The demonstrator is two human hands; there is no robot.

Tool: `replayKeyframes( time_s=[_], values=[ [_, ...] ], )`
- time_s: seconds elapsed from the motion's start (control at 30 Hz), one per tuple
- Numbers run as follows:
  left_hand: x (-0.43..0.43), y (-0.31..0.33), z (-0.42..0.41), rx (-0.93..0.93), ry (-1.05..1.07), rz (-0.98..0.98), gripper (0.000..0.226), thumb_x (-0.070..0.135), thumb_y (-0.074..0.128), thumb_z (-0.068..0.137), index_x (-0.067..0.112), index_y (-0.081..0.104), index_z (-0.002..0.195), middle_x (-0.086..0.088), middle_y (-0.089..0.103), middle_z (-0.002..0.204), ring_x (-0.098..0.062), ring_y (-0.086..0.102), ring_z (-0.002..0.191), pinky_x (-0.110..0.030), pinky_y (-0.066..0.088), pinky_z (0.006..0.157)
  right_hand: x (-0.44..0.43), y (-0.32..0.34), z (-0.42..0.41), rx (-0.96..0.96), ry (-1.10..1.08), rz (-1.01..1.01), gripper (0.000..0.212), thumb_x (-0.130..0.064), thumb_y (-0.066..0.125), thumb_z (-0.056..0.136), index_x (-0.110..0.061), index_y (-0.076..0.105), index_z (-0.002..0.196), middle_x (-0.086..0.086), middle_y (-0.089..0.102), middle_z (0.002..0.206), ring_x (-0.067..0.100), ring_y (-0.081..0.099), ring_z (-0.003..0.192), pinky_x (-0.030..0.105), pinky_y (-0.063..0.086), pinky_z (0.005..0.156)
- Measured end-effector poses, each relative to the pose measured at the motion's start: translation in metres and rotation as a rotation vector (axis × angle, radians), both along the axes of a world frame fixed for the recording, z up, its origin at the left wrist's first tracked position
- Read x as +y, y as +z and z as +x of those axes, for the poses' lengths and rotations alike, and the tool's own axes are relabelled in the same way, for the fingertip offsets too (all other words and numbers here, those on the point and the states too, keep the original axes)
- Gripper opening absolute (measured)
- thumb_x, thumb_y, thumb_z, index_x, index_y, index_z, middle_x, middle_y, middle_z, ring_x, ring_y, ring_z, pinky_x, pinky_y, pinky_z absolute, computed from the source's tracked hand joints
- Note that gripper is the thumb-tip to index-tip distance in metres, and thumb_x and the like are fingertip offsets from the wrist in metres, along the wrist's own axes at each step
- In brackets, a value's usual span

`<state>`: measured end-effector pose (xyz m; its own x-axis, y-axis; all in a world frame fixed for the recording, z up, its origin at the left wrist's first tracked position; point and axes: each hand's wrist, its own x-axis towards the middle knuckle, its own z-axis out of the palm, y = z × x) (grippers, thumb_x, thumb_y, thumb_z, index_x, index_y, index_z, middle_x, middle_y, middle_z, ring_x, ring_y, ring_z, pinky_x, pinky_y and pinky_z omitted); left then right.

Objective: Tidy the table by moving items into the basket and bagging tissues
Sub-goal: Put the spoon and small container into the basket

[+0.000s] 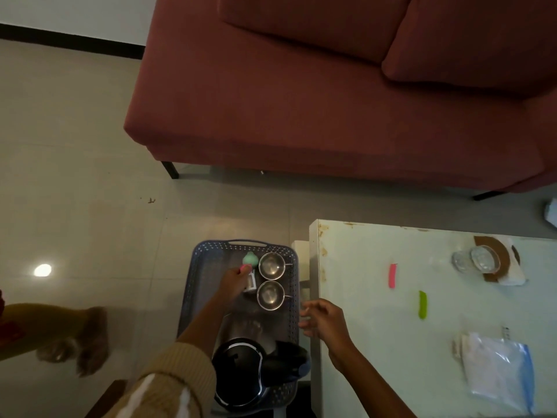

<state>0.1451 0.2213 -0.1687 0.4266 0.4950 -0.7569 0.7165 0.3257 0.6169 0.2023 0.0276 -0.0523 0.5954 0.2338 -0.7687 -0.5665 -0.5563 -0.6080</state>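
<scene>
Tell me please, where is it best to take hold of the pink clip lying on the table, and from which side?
The pink clip lies flat on the table, long and narrow, its length running away from the person. Pinch it across the narrow middle, coming from above. The right hand is nearest and looks empty; nothing crowds the clip, so a top-down grip seems easiest.

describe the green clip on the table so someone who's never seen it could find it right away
On the white table right of the basket, two small clips lie near the middle. The green clip is the nearer one, above the plastic bag; the pink clip lies farther back, to its left.
</scene>
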Motion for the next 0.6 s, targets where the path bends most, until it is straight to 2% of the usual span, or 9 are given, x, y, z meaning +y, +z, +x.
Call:
replayKeyframes(
  time_s=[0.13, 0.23, 0.3, 0.37, 0.4, 0.47, 0.6],
  values=[
    [-0.002, -0.005, -0.003, -0.013, -0.070, 0.050, 0.033, 0.016, 0.052, 0.093, 0.013, 0.051, 0.060, -0.002, 0.044, 0.056, -0.010, 0.038, 0.052, -0.012, 0.030, 0.040, -0.012, -0.002, -0.004, -0.003, -0.009, -0.027, 0.014, -0.002, 0.051, 0.091, -0.010, 0.063, 0.087, 0.010, 0.066, 0.080, 0.021, 0.064, 0.064, 0.023, 0.053, 0.054],
    [0.001, -0.004, -0.009, -0.033, -0.080, 0.090, 0.024, 0.010, 0.054, 0.091, 0.008, 0.055, 0.067, -0.002, 0.046, 0.057, -0.009, 0.040, 0.053, -0.009, 0.033, 0.038, -0.018, -0.003, -0.005, -0.013, -0.017, -0.043, 0.015, -0.004, 0.051, 0.091, -0.011, 0.064, 0.088, 0.011, 0.067, 0.083, 0.022, 0.065, 0.068, 0.025, 0.053, 0.058],
    [0.003, -0.003, -0.018, -0.043, -0.093, 0.121, 0.022, 0.006, 0.058, 0.088, 0.010, 0.057, 0.066, -0.002, 0.049, 0.058, -0.011, 0.042, 0.056, -0.008, 0.034, 0.041, -0.019, -0.002, -0.005, -0.015, -0.016, -0.044, 0.015, -0.004, 0.050, 0.092, -0.010, 0.064, 0.089, 0.011, 0.066, 0.084, 0.022, 0.065, 0.069, 0.025, 0.052, 0.058],
    [0.004, -0.002, -0.028, -0.060, -0.112, 0.115, 0.008, 0.002, 0.064, 0.082, 0.009, 0.063, 0.079, -0.004, 0.056, 0.067, -0.010, 0.051, 0.060, -0.007, 0.037, 0.050, -0.019, 0.000, -0.005, -0.014, -0.016, -0.043, 0.015, -0.004, 0.050, 0.092, -0.008, 0.063, 0.091, 0.010, 0.066, 0.083, 0.021, 0.064, 0.068, 0.024, 0.052, 0.057],
    [0.004, -0.002, -0.033, -0.070, -0.129, 0.099, 0.014, -0.002, 0.066, 0.078, 0.010, 0.064, 0.085, -0.003, 0.060, 0.071, -0.007, 0.055, 0.060, -0.009, 0.041, 0.053, -0.019, 0.000, -0.006, -0.012, -0.016, -0.045, 0.014, -0.003, 0.050, 0.092, -0.007, 0.063, 0.091, 0.010, 0.065, 0.083, 0.021, 0.064, 0.068, 0.024, 0.052, 0.057],
    [0.006, -0.001, -0.043, -0.115, -0.214, 0.082, 0.030, -0.009, 0.071, 0.069, 0.018, 0.063, 0.080, 0.002, 0.063, 0.073, -0.002, 0.057, 0.063, -0.008, 0.046, 0.056, -0.018, 0.000, -0.007, -0.010, -0.016, -0.053, 0.015, -0.003, 0.050, 0.092, -0.009, 0.063, 0.090, 0.010, 0.066, 0.083, 0.022, 0.064, 0.068, 0.024, 0.052, 0.057],
    [0.008, -0.005, -0.053, -0.161, -0.445, 0.086, 0.043, -0.002, 0.080, 0.050, 0.026, 0.061, 0.075, 0.004, 0.063, 0.077, -0.008, 0.058, 0.073, -0.006, 0.046, 0.060, -0.016, -0.002, -0.008, -0.002, -0.013, -0.064, 0.014, -0.003, 0.050, 0.091, -0.008, 0.063, 0.091, 0.013, 0.065, 0.084, 0.021, 0.063, 0.067, 0.023, 0.052, 0.056]
  ],
)
